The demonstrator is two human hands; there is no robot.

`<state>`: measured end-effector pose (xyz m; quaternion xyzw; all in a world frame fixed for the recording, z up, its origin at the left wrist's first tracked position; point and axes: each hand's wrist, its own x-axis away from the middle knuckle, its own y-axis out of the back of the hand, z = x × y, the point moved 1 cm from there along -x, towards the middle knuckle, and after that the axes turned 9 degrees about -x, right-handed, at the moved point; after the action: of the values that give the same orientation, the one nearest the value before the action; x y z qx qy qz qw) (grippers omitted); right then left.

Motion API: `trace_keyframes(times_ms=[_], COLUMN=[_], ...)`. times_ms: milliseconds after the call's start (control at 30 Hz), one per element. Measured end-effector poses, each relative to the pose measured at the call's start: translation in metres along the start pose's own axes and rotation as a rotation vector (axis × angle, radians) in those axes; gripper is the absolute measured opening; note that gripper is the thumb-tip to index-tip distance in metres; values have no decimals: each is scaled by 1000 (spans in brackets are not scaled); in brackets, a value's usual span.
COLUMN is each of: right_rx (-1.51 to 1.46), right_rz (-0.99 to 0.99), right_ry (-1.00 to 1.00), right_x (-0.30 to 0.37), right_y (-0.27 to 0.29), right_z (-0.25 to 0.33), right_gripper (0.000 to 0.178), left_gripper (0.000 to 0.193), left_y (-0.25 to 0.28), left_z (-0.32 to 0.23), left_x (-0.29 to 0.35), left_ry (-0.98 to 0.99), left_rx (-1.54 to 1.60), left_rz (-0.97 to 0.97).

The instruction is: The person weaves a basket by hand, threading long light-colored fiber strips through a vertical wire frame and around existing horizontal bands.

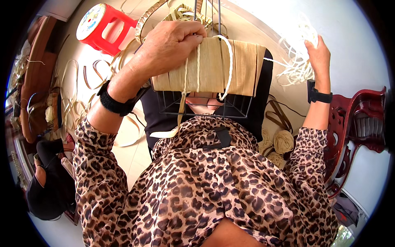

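A wire frame (164,108) rests on my lap, one side wrapped in flat tan strips (242,68). My left hand (175,43) is closed at the far edge of the wrapped side, its fingertips pinching white cord (198,68) there. One loop of that cord bulges over the strips and goes down to the near wire. Out to the right, my raised right hand (319,55) grips a loose, tangled bundle of white cord (297,61). A single strand runs from the bundle to the frame's right side. A tan strip tail (181,109) hangs at the near side.
A red stool (109,33) with a pale round top stands at the far left, with loose strips (72,86) on the floor near it. Balls of tan yarn (284,142) lie right of my lap. A carved dark red chair (349,119) is at the right. Another person (47,185) sits at left.
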<state>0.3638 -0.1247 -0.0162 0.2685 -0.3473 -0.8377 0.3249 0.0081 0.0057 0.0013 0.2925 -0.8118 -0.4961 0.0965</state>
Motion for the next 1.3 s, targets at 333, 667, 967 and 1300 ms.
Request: trace_keyframes(times_ms=[333, 667, 967, 1300], right_rx=[-227, 147, 23, -181], right_rz=[185, 864, 513, 1430], right_ry=[127, 639, 655, 563], right_x=[6, 23, -27, -2], right_y=[-36, -108, -111, -139], right_z=[1, 47, 42, 139], right_gripper=[52, 25, 27, 44], left_gripper=[16, 19, 18, 15], left_y=[-5, -1, -1, 0], left_z=[2, 11, 4, 0], left_x=[-10, -17, -10, 0], left_ry=[-20, -133, -103, -128], left_rx=[23, -55, -44, -106], left_rz=[15, -81, -95, -148])
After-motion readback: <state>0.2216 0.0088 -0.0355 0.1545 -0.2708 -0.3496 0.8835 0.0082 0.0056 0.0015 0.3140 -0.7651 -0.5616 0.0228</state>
